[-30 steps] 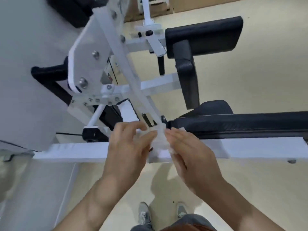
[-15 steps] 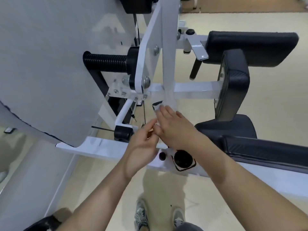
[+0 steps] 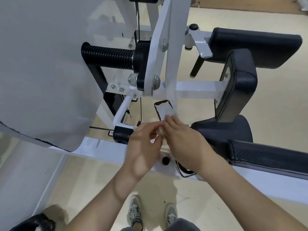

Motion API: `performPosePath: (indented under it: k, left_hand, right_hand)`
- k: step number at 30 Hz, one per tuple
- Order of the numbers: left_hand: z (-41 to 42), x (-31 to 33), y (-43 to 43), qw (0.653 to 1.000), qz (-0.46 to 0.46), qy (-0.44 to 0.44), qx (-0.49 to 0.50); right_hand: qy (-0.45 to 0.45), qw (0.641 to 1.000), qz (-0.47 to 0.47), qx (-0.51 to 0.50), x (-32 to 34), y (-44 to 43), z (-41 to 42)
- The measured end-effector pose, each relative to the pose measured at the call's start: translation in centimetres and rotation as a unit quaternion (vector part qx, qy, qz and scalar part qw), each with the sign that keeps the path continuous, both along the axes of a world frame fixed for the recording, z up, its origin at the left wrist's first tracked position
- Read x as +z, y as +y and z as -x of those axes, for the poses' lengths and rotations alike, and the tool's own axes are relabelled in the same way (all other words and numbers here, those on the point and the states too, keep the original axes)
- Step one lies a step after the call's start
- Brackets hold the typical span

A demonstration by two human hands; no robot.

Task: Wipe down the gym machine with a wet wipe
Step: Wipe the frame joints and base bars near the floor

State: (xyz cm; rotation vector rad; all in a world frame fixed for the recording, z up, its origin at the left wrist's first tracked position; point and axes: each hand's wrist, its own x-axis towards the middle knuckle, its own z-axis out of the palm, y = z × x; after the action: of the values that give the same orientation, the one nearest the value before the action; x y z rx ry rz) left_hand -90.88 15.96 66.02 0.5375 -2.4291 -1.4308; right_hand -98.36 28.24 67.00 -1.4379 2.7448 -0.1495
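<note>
The white-framed gym machine [image 3: 196,88] with black pads fills the upper view. My left hand [image 3: 144,147] and my right hand [image 3: 181,140] meet in front of its lower beam, fingertips together. Between them sits a small crumpled white wet wipe [image 3: 160,130], mostly hidden and blurred; both hands pinch it. Just above the hands is a white label plate with a dark border [image 3: 164,109] at the foot of the upright white bar [image 3: 173,52].
A large grey shroud panel [image 3: 50,64] stands at the left, with a ribbed black handle [image 3: 108,56] beside it. Black padded seat [image 3: 223,130] and pads [image 3: 256,47] lie to the right. Beige floor and my shoes [image 3: 135,212] are below.
The view has swung left and closer to the machine over the second. My hands stayed together on the wipe, now slightly lower below the label plate.
</note>
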Motion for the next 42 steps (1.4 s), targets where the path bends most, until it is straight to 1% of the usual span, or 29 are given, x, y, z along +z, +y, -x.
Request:
performPosePath:
  k: [1,3,5,8,9,11,14,15,17,19,20,22,23,24,25,27,29,31,34,37,40,42]
  left_hand:
    - [0.7,0.0,-0.4,1.000,0.029,0.007,0.008]
    - [1.9,0.4,-1.3,0.997,0.077,-0.008,0.018]
    - [1.8,0.9,-1.7,0.992,0.118,-0.008,0.031]
    - [-1.4,0.8,-1.4,0.985,0.169,0.024,0.015]
    - [-2.9,0.4,-1.2,0.982,0.189,0.020,-0.001]
    - [-5.4,-0.4,-0.5,0.976,0.216,-0.007,-0.030]
    - [-7.0,-0.7,0.7,0.965,0.258,-0.009,-0.033]
    - [-7.1,-0.3,0.9,0.963,0.268,-0.006,-0.023]
    - [-7.4,0.9,0.6,0.957,0.289,0.012,0.018]
    - [-8.3,1.5,-0.6,0.940,0.334,0.022,0.065]
    - [-8.9,1.1,-1.6,0.930,0.357,0.009,0.086]
    - [-10.6,-0.6,-3.9,0.921,0.369,-0.034,0.119]
    - [-11.5,-1.7,-5.1,0.919,0.371,-0.055,0.124]
    - [-12.3,-2.7,-6.1,0.913,0.386,-0.069,0.112]
    - [-12.9,-3.5,-7.0,0.902,0.415,-0.077,0.088]
    - [-13.5,-4.3,-8.3,0.875,0.469,-0.105,0.051]
    - [-13.6,-4.4,-9.0,0.856,0.485,-0.172,0.049]
    - [-14.0,-4.3,-9.9,0.850,0.481,-0.209,0.055]
    - [-14.7,-4.7,-12.1,0.856,0.486,-0.177,0.015]
    - [-14.4,-4.9,-12.2,0.867,0.479,-0.116,-0.071]
    - [-13.4,-4.6,-9.7,0.860,0.480,-0.041,-0.170]
    - [-13.4,-4.5,-9.5,0.856,0.472,-0.008,-0.211]
  right_hand:
    - [-0.005,1.000,-0.015,-0.002,0.1,-1.6,1.6]
    - [-0.022,0.999,-0.023,-0.024,0.7,-4.4,4.1]
    - [-0.022,0.999,-0.029,-0.039,0.5,-5.3,4.6]
    - [-0.033,0.999,-0.041,0.000,0.0,-2.1,0.6]
    - [-0.049,0.998,-0.038,0.015,0.2,-0.3,-1.3]
    - [-0.059,0.998,-0.001,0.030,0.5,2.3,-3.7]
    - [-0.101,0.995,-0.001,0.005,2.3,2.9,-3.7]
    - [-0.113,0.993,0.016,-0.015,2.9,2.5,-3.5]
    - [-0.086,0.989,0.114,-0.032,3.9,0.9,-3.7]
    - [-0.053,0.984,0.170,-0.001,2.8,-1.5,-5.7]
    - [-0.034,0.982,0.187,0.017,1.5,-2.8,-7.0]
    - [-0.001,0.987,0.155,0.048,-2.0,-4.4,-9.6]
    - [-0.011,0.992,0.116,0.048,-3.4,-4.9,-10.4]
    - [-0.015,0.996,0.085,0.034,-4.5,-5.2,-10.9]
    - [-0.009,0.997,0.074,0.018,-5.0,-5.6,-11.2]
    - [0.005,0.996,0.092,0.016,-5.2,-7.3,-11.6]
    - [0.016,0.993,0.111,0.031,-5.3,-9.8,-12.0]
    - [0.016,0.992,0.121,0.020,-5.3,-11.7,-12.4]
    - [0.054,0.991,0.125,-0.017,-5.0,-11.0,-13.0]
    - [0.082,0.983,0.124,-0.106,-5.5,-7.4,-13.8]
    - [0.109,0.963,0.119,-0.216,-6.0,-5.5,-14.0]
    - [0.115,0.950,0.140,-0.253,-6.3,-7.4,-14.4]
